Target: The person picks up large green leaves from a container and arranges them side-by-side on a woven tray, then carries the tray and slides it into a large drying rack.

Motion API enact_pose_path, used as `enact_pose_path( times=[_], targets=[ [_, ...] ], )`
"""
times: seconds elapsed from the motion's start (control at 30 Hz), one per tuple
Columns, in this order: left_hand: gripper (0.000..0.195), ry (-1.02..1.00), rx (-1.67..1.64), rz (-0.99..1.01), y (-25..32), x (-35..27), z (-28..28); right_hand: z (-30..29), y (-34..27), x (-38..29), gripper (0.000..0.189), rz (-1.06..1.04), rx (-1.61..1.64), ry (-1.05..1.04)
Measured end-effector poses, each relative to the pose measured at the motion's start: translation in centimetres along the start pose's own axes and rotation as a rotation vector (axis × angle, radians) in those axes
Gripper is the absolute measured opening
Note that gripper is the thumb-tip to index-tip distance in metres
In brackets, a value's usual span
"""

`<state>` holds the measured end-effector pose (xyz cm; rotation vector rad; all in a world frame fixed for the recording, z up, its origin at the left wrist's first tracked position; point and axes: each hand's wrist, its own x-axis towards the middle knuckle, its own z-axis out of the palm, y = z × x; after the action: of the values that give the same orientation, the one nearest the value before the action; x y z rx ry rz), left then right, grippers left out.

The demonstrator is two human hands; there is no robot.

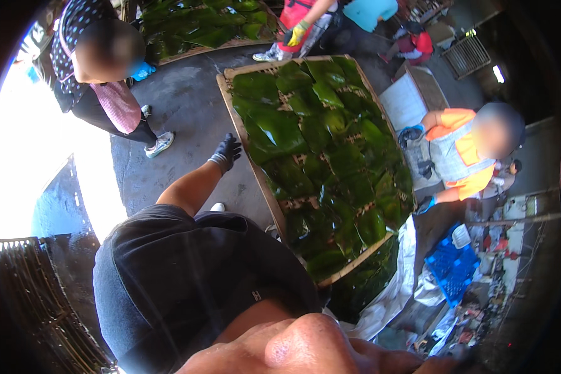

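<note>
My left hand (226,152), in a dark glove with a pale striped cuff, hangs beside the long edge of a wooden-framed rack (257,180). Its fingers are apart and nothing shows in them. Broad, glossy dark green sheets (273,131), which look like wet kelp, lie spread over the rack and overlap in places. Small gaps between them show the woven, slatted bed beneath. My right hand is out of view. Below the rack's near end, more green sheets (362,273) lie beside white plastic sheeting (397,271).
Across the rack stands a person in orange (465,140), gloved hands at its edge. Another person (112,100) stands at left; one with a yellow glove (297,35) is at the far end. A second loaded rack (210,23) and a blue plastic pallet (453,262) are nearby.
</note>
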<state>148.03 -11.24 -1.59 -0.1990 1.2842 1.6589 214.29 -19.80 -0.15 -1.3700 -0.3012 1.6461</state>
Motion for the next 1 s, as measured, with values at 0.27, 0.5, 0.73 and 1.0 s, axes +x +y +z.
enact_pose_path(
  times=[0.27, 0.5, 0.73, 1.0],
  targets=[
    [0.063, -0.275, -0.353, -0.223, 3.1, -1.1, 1.6, -0.1, -0.5, 0.4, 0.044, -0.012, -0.063, 0.089],
    [0.056, -0.408, -0.384, -0.343, -1.0, -0.3, 2.1, 4.3, 0.7, -2.0, 0.043, 0.008, -0.088, 0.008],
    [0.053, -0.510, -0.288, -0.390, -2.8, -9.6, 2.7, 9.5, 2.3, -4.0, 0.042, 0.053, -0.135, -0.119],
    [0.061, -0.810, 0.149, 0.190, -10.2, -20.2, 6.4, 10.1, 0.2, -5.2, 0.041, 0.169, -0.258, -0.352]
  ],
)
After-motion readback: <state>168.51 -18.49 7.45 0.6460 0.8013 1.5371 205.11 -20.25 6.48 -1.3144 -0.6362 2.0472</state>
